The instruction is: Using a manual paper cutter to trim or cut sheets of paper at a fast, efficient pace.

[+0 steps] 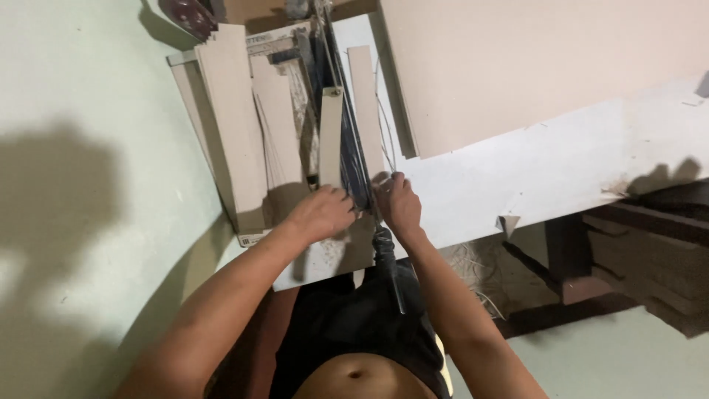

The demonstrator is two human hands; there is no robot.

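The floor (81, 111) is pale green with big dark shadows. A dark wooden bench (628, 244) stands at the right.

A large beige board (517, 66) leans beside dark wooden furniture (635, 251)

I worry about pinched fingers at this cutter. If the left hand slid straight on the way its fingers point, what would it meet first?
The left hand points up-right across the board, so it would probably first meet the narrow upright cardboard strip beside the dark cutter blade, though depth is unclear.
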